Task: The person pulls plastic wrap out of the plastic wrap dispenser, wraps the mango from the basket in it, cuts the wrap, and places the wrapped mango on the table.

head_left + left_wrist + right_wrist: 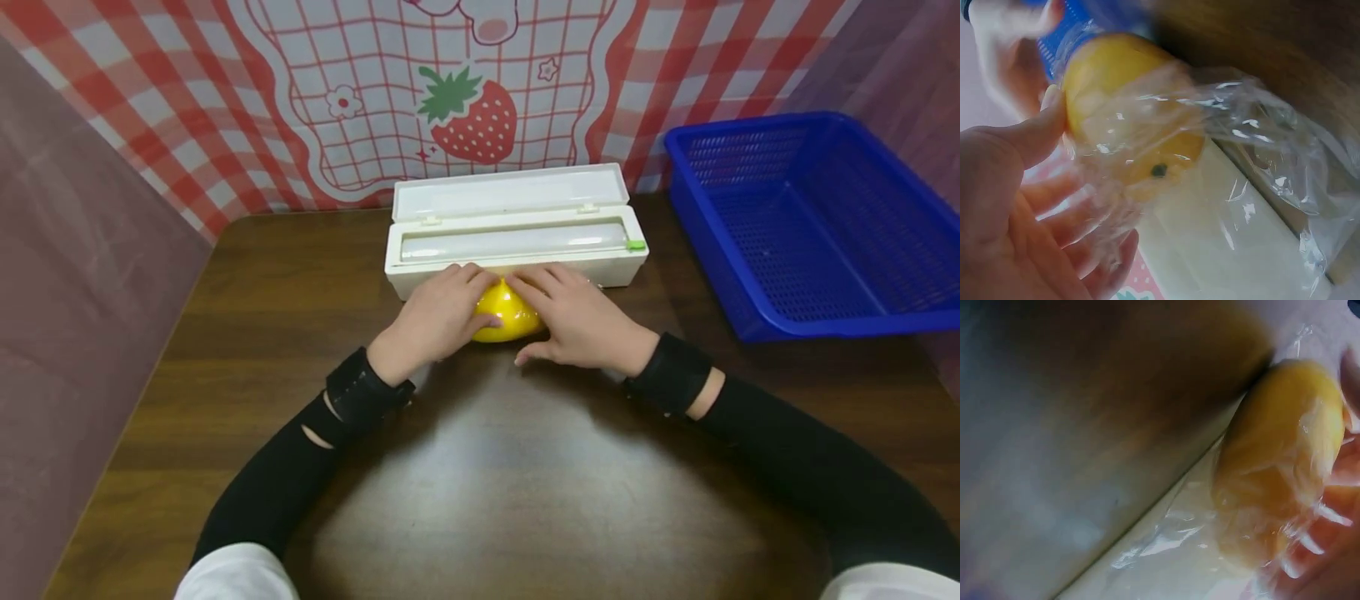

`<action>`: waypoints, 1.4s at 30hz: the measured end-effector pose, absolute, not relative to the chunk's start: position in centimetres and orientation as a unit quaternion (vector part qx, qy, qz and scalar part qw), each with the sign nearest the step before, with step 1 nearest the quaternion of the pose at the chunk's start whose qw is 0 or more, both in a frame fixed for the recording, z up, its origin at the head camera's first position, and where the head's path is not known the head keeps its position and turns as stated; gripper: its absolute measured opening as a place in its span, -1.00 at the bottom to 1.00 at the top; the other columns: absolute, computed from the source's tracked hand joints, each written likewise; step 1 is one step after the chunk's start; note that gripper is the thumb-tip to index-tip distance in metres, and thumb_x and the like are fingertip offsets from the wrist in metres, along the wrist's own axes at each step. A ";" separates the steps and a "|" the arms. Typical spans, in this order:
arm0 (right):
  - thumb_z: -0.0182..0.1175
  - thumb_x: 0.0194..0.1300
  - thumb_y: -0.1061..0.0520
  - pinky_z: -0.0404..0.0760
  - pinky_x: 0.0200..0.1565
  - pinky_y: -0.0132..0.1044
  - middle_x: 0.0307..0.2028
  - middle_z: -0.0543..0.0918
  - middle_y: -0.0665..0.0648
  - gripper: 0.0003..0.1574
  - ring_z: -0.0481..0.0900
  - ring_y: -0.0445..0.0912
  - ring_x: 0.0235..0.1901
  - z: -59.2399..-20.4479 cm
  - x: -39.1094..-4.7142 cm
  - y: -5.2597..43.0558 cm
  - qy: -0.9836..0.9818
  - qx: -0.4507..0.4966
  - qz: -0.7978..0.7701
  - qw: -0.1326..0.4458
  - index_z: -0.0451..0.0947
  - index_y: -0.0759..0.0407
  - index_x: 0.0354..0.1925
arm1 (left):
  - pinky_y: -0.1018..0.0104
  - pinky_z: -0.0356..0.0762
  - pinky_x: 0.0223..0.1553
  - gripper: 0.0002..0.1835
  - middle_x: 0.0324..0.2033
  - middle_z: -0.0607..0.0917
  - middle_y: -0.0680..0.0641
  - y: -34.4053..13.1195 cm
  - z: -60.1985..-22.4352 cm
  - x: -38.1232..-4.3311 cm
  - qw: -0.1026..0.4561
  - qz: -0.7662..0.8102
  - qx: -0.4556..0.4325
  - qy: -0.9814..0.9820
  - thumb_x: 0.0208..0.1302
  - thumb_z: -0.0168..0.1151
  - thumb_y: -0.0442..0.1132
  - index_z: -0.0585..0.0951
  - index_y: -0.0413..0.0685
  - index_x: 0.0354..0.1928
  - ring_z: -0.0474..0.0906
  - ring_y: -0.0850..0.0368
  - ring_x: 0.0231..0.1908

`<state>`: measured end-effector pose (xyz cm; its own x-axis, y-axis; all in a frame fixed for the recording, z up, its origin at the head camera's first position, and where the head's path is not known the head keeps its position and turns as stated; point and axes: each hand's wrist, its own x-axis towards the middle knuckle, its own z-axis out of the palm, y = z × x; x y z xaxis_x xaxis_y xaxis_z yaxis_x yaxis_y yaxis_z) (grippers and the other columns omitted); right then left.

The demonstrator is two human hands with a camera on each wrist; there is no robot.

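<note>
A yellow mango [504,312] with cling film [1254,128] around it is between my two hands, just in front of the white wrap box [517,242]. In the left wrist view the mango's dark stem end shows through the film, and a loose length of film trails off to one side. My left hand [442,312] holds the mango, its thumb against the fruit and its fingers along the gathered film. From the other side my right hand [585,321] curls its fingers over the mango and film, while its thumb stands apart from the fruit.
The box's lid [510,193] is raised, a film roll [517,241] lies inside, and a green slider [636,245] sits at its right end. To the right stands a blue plastic basket [720,225]. A strawberry-print checked cloth [285,83] hangs behind the wooden table [480,500].
</note>
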<state>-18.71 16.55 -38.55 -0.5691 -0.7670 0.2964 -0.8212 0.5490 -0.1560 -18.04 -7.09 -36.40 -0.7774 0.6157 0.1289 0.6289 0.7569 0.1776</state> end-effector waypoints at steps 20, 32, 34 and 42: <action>0.58 -0.04 -0.18 0.51 0.02 -0.07 0.03 0.50 0.15 0.08 0.46 0.00 -0.05 -38.6 -19.4 16.8 -0.909 0.369 0.180 -0.070 0.32 0.24 0.29 | 0.11 0.43 0.16 -0.04 0.23 0.46 -0.10 -8.0 -36.9 -18.0 -0.008 -0.134 -0.368 -0.920 0.06 0.36 0.39 0.39 -0.09 0.35 0.38 -0.02 0.15; 0.58 -0.07 -0.21 0.51 0.10 0.00 0.18 0.45 0.21 0.27 0.38 0.06 0.05 -36.8 -19.0 16.6 -0.899 0.396 0.182 0.040 0.21 0.22 0.43 | 0.13 0.62 -0.12 0.01 0.03 0.51 -0.09 -8.2 -35.9 -17.7 0.073 -0.127 -0.332 -0.932 -0.08 0.54 0.25 0.33 -0.04 0.35 0.50 0.04 -0.14; 0.57 -0.10 -0.30 0.48 0.14 0.05 0.23 0.42 0.27 0.38 0.37 0.12 0.09 -36.5 -18.6 16.3 -0.900 0.405 0.148 0.070 0.16 0.26 0.47 | 0.14 0.62 -0.12 0.00 0.02 0.52 -0.09 -8.0 -35.7 -17.6 0.074 -0.135 -0.329 -0.932 -0.07 0.53 0.27 0.33 -0.05 0.34 0.51 0.04 -0.16; 0.68 -0.24 -0.10 0.50 0.04 0.07 0.11 0.52 0.22 0.29 0.44 0.11 0.01 -35.9 -18.3 15.8 -0.885 0.419 0.163 0.120 0.26 0.22 0.38 | 0.21 0.56 -0.05 0.02 0.04 0.49 -0.04 -8.1 -35.6 -18.1 0.045 -0.248 -0.366 -0.896 -0.17 0.61 0.21 0.34 -0.06 0.30 0.44 0.12 -0.10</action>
<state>-18.33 15.85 -35.91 -0.6204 -0.7026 0.3487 -0.7807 0.5959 -0.1884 -18.08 -8.09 -35.61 -0.7273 0.6342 0.2625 0.6790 0.6088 0.4103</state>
